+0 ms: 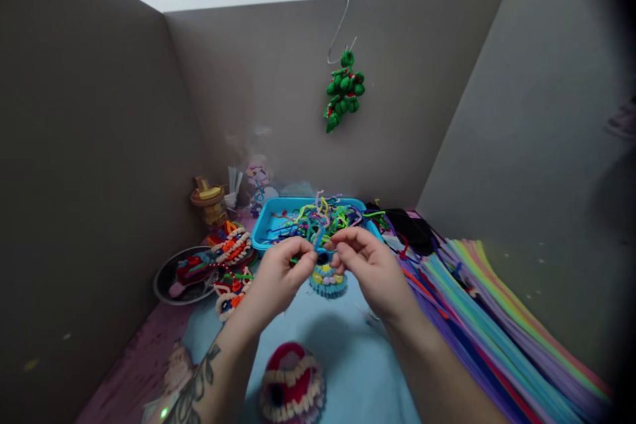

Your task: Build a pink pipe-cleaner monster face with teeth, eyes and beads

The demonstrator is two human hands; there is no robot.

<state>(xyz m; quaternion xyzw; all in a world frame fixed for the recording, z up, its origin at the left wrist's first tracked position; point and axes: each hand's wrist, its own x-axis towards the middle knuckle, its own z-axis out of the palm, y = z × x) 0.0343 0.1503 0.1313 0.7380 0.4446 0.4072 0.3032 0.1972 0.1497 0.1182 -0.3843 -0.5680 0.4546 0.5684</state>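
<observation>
Both my hands are raised over the middle of the work surface, close together. Between the fingertips of my left hand (288,271) is a short blue pipe cleaner (319,238), its end pointing up. My right hand (365,265) has its thumb and forefinger pinched at the other side of this small blue piece, partly hidden by the fingers. Just below the hands is a fuzzy light-blue pipe-cleaner figure (328,283) with yellow and pink spots; whether it touches the fingers I cannot tell. Nearer me lies a blurred red figure with cream teeth (291,384).
A blue tray (263,225) full of pipe-cleaner scraps stands behind the hands. Long pipe cleaners (477,311) lie in bundles at right. At left are a dark bowl (161,285), orange-and-cream figures (232,245) and a lidded jar (211,202). A green ornament (345,89) hangs on wire. Grey panels enclose three sides.
</observation>
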